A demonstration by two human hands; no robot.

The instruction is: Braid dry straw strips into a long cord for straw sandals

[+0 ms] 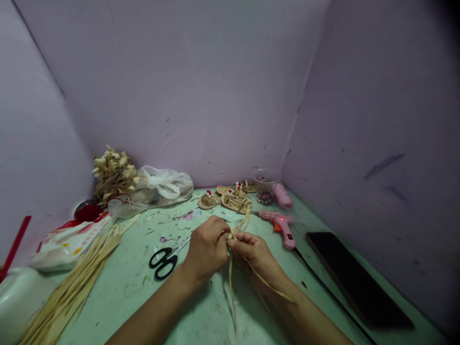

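A pale braid of dried plant strips (243, 224) runs from between my hands toward the back of the table. My left hand (212, 243) pinches the braid at its near end, fingers closed. Beside it, my right hand (253, 249) grips the same spot between thumb and fingers. Loose strip ends hang below, one crossing over my right wrist. Just left of my left hand lie black-handled scissors (166, 262). Several small woven slippers (235, 201) with red and white beads sit beyond my hands.
A pink glue gun (282, 225) with a lit red light and a black cord lies at right, near a dark flat slab (355, 278). Behind stand a pink thread spool (282, 196) and a bead cup (265, 187). Long dried strips (81, 273) and a plastic bag (167, 184) lie left.
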